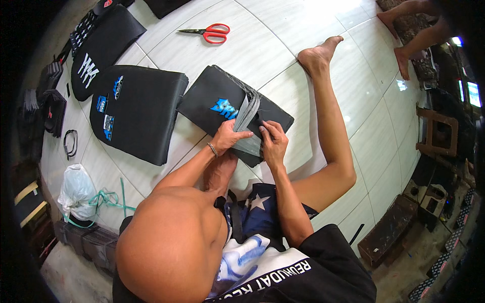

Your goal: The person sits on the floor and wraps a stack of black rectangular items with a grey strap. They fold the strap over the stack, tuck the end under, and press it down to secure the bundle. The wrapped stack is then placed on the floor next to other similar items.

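A stack of black fabric panels (pixel 212 87) with frayed edges and a blue printed graphic lies on the tiles before me. My left hand (pixel 229 135) holds a bundle of grey-backed strips or flaps (pixel 248 113) at the stack's near right part, thumb on top. At the right side of the same bundle, my right hand (pixel 274 142) pinches a dark edge between thumb and fingers. Just to the left lies a thicker stack of black panels (pixel 140 106) with several blue-and-white prints. Red-handled scissors (pixel 216 33) rest on the floor beyond, apart from both hands.
Farther left are a black panel with a white print (pixel 110 41), a black cord loop (pixel 70 144) and a white plastic bag (pixel 77 189) with green string. A brown stool (pixel 435 130) and a dark box (pixel 388 231) stand right. Another person's feet (pixel 402 62) are upper right.
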`<action>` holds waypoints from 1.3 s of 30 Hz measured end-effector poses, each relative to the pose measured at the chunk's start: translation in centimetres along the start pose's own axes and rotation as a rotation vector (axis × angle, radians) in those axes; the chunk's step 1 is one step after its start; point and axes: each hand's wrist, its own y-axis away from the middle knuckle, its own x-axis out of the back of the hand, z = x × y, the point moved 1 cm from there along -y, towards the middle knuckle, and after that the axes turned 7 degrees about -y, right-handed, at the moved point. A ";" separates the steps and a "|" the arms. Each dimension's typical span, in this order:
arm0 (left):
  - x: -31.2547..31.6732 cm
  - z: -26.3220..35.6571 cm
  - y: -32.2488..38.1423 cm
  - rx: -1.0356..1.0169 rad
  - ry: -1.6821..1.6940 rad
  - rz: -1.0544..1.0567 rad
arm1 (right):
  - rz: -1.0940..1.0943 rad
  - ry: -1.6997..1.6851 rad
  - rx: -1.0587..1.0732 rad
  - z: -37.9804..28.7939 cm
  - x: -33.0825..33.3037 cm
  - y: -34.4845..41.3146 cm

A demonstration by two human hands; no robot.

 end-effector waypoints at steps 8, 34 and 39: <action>-0.1 0.2 0.1 0.004 0.045 0.010 | 0.099 -0.317 -0.334 4.1 2.2 -1.1; -0.1 0.0 -0.1 0.003 0.024 0.003 | -0.008 -0.001 0.112 0.3 1.3 0.2; -0.1 0.0 0.1 -0.017 0.052 0.016 | -0.018 -0.010 0.022 -0.3 0.1 0.5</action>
